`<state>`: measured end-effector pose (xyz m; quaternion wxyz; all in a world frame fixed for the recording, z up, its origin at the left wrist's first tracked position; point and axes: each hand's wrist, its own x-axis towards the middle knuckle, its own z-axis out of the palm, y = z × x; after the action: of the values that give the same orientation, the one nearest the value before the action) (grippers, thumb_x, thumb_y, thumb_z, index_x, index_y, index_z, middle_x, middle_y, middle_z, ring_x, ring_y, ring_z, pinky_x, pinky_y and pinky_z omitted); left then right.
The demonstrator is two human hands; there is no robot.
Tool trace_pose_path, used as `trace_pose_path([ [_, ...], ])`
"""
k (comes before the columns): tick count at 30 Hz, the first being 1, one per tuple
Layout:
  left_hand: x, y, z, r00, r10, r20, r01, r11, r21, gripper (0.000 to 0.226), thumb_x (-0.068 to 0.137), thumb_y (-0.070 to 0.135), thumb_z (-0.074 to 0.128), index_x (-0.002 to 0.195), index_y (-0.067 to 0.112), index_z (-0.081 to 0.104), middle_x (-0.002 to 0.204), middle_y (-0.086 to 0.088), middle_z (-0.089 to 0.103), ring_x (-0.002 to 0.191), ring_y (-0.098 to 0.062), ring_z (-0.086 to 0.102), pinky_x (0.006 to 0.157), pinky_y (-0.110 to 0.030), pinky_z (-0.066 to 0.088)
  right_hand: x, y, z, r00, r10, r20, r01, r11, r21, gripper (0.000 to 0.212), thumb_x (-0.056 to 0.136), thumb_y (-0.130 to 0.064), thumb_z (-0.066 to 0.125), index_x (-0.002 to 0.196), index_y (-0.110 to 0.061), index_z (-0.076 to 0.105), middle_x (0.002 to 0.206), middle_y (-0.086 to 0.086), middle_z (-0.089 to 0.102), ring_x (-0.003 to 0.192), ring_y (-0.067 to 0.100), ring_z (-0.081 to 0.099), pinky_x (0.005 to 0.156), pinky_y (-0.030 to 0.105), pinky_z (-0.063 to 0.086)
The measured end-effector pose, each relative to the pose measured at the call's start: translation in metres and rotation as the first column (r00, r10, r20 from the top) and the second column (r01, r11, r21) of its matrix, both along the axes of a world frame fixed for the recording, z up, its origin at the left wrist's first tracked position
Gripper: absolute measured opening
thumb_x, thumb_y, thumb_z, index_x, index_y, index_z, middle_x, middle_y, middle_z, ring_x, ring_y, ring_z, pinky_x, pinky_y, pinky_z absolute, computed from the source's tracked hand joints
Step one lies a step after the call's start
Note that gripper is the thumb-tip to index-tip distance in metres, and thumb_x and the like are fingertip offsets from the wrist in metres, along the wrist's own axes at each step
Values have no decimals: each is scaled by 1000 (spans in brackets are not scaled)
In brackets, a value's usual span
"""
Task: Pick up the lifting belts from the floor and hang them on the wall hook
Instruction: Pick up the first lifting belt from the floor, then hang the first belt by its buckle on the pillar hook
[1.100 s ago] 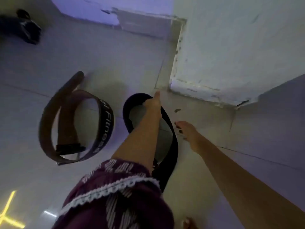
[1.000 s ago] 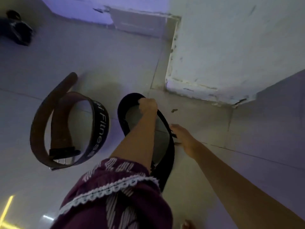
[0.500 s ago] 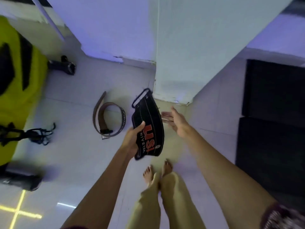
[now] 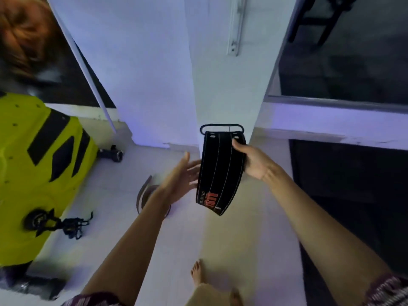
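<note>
A black lifting belt with red lettering and a wire buckle at its top hangs in front of the white pillar, held by my right hand on its right edge. My left hand is open just left of the belt, fingers spread, fingertips near its edge. A second, brown belt lies coiled on the floor, mostly hidden behind my left forearm. A metal bracket is fixed high on the pillar; no hook shows clearly.
A yellow machine stands at the left with black straps beside it. A dark dumbbell-like object lies near the wall. Black floor mats cover the right. My bare feet are on pale tiles.
I have stood up from the floor with the black belt. It passed from my left hand to my right hand, and my left hand has let go and opened.
</note>
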<state>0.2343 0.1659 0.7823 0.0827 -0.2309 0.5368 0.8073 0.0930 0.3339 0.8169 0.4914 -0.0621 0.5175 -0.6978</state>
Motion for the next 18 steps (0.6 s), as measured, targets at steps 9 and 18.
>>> trace_pose_path([
  [9,-27,25,92,947,204,-247,-247,956,-157,18,86,8,58,97,15,71,85,2,76,79,-16,69,69,-26,53,47,31,48,906,125,-405,-102,992,78,57,80,-50,49,128,-19,53,128,3,61,119,18,57,103,39,43],
  [18,-28,20,183,842,43,-537,-205,948,-245,22,84,5,61,104,11,70,99,-5,73,94,-23,68,84,-36,53,44,-7,155,711,-407,-573,381,908,-172,19,86,-42,55,91,-26,64,92,-4,68,97,20,64,90,33,50],
])
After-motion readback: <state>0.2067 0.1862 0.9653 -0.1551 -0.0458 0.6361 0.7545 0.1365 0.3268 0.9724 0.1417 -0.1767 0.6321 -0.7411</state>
